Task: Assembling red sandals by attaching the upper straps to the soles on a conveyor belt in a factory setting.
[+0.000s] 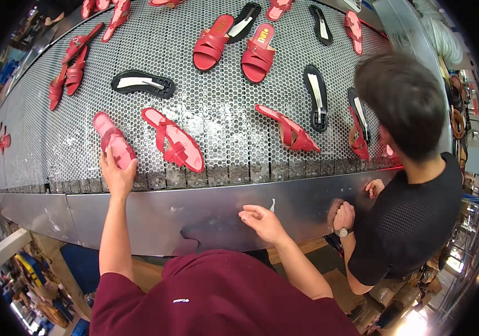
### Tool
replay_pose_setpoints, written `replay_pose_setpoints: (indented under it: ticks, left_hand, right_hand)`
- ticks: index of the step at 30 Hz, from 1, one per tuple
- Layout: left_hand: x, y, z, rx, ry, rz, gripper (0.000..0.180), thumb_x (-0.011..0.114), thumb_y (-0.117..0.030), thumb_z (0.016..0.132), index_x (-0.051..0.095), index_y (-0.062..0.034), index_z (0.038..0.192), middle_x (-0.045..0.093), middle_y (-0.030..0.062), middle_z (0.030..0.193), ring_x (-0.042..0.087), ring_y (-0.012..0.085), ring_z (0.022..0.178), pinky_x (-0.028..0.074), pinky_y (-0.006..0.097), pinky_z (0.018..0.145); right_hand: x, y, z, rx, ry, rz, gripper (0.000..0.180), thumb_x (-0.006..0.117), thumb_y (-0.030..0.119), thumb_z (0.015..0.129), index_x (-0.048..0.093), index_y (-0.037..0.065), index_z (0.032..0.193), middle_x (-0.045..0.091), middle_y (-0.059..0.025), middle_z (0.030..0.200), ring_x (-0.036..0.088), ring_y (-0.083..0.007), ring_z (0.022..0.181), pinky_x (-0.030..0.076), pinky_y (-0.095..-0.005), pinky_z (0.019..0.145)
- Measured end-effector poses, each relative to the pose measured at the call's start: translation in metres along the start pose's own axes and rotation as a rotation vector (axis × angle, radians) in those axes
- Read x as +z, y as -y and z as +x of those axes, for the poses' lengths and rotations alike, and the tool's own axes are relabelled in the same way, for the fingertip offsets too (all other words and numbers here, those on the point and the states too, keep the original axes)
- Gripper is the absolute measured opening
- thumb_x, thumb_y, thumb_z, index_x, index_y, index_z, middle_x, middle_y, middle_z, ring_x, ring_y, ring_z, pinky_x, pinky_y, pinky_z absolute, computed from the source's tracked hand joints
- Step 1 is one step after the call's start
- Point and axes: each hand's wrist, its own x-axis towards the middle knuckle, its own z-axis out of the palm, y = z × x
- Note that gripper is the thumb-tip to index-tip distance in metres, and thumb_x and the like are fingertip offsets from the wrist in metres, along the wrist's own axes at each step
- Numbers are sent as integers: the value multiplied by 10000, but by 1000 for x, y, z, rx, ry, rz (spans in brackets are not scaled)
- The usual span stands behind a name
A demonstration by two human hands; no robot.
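On the perforated belt point(222, 112), a sandal point(114, 141) lies under the left hand point(117, 175) — another sandal point(173, 140) just beside at three o'clock, a sole point(142, 83) at twelve.

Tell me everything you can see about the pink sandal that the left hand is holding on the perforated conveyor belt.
The pink sandal is a flat open slide with a pale pink insole and a darker red-pink strap across its front part. It looks like smooth synthetic leather. It lies lengthwise on the grey perforated metal conveyor belt, near the belt's front edge, toe end pointing away from the person. The left hand grips its heel end from below, fingers wrapped around the sides. Another red sandal lies just to its right, not touching it.
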Motion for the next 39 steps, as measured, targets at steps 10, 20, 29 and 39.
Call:
replay_pose_setpoints:
  ticks: [10,20,29,39]
  left_hand:
    - [-73,58,28,-413,270,-1037,468,545,13,925,436,60,1378,561,148,1286,584,210,1115,475,323,962]
    - [-97,-96,1,-317,1417,-1415,671,886,-171,625,579,62,1174,638,151,1139,609,235,1069,474,365,953]
    - [60,22,232,29,327,-272,798,607,-497,900,400,92,1398,491,285,1370,506,334,1256,368,375,1068]
    - [149,24,286,-231,302,283,1081,517,-824,715,458,16,1392,470,247,1410,422,394,1328,303,474,1105]
  right_hand:
    - [47,116,31,-911,-153,-878,736,800,264,714,487,70,1351,491,-215,1356,488,-395,1229,404,-465,1033]
    - [92,164,35,-1168,322,-1240,364,678,164,751,629,112,1108,584,-168,1235,606,-340,1095,514,-443,886]
    - [-37,69,-36,-539,-204,-932,390,671,151,780,623,89,1162,659,-127,1110,652,-322,961,535,-428,787]
    - [-44,-43,-47,-572,-838,-1148,492,668,101,767,568,37,1244,596,-183,1153,553,-379,1120,455,-445,975]
